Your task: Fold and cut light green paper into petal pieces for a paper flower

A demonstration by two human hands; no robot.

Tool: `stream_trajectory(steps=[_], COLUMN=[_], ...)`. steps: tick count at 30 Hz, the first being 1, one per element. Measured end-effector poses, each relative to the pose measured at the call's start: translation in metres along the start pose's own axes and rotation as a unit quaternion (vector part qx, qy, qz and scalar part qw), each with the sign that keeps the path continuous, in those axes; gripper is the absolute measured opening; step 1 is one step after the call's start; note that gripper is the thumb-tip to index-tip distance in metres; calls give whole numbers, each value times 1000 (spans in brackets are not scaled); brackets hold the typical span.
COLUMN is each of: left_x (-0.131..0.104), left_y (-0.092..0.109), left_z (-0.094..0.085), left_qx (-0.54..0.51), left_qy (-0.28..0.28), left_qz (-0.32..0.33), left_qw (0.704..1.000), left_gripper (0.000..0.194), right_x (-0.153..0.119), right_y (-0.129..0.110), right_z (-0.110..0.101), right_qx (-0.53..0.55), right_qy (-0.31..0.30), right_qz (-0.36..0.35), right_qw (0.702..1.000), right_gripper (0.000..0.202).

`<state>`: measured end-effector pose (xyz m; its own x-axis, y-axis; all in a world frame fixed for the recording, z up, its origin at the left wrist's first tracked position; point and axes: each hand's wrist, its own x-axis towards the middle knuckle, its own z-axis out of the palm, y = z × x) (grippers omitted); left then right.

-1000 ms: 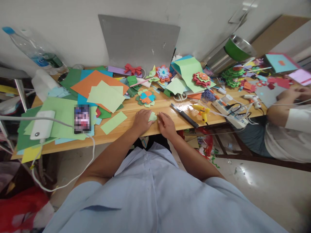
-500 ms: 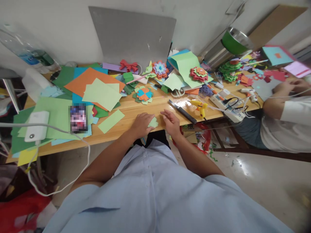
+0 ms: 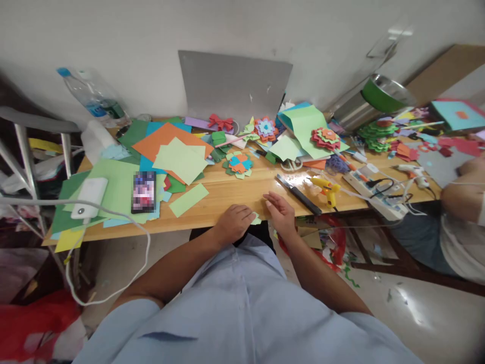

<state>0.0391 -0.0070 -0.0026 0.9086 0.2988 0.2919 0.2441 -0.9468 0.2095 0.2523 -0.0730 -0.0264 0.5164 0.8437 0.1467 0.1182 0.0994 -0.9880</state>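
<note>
My left hand, its fingers curled together, grips a small pale green paper piece at the front edge of the table. Most of that piece is hidden under the fingers. Just to the right, my right hand holds nothing, its palm turned toward the left hand and its fingers loosely bent. A black-handled utility knife lies beyond the right hand, beside a yellow hot glue gun. To the left lies a pale green paper strip; a layered paper flower in orange and blue sits farther back.
Coloured paper sheets, a phone and a white power bank with a cable occupy the left. Finished paper flowers line the back. A power strip is at right, near another person's arm.
The view has shifted, so the table appears farther right and lower. My left hand's fingers now cover more of the pale green paper piece. My right hand stays beside it.
</note>
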Motion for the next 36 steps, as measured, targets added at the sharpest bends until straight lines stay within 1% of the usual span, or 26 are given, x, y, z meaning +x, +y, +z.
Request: stream_trajectory(steps=[3,5,7,9,11,12,14,16,18,21,26,30,33,36], left_x=[1,3,7,10,12,13,12,10,7,4,11,15,11,5], left_y=[-16,-33,-56,-80,-103,-113,-128,-136,-137,-129,-111,-105,-102,-102], left_z=[-2,-9,-20,-33,-46,-51,-59,-65,-66,-63,-53,-51,-51,-51], left_qx=[-36,-41,-29,-7,42,60,82,93,103,112,102,96,96,104], left_qy=[37,59,74,71,75,71,59,30,-1,-25,-77,-118,-127,-119], left_qz=[-47,-83,-131,-172,-228,-240,-244,-229,-225,-238,-203,-209,-213,-225], left_qw=[998,994,988,982,970,966,965,969,969,965,971,966,964,962], left_gripper=[31,33,34,35,35,36,38,43,48,52,45,45,46,47], right_x=[1,2,2,2,2,1,1,0,-1,-1,0,-2,-3,-3], right_y=[-1,-1,0,2,3,4,4,4,3,3,2,3,3,4], right_z=[0,0,1,2,3,3,3,2,2,1,3,3,3,3], right_qx=[12,19,24,25,24,23,19,16,12,9,-1,-8,-9,-11], right_qy=[-2,-1,1,2,1,-1,-7,-12,-16,-20,-19,-23,-28,-28], right_qz=[8,11,11,12,11,10,4,-3,-8,-9,-4,-15,-21,-20], right_qw=[1000,1000,1000,1000,1000,1000,1000,1000,1000,1000,1000,1000,999,999], right_gripper=[43,43,43,43,43,42,42,41,41,42,45,44,43,42])
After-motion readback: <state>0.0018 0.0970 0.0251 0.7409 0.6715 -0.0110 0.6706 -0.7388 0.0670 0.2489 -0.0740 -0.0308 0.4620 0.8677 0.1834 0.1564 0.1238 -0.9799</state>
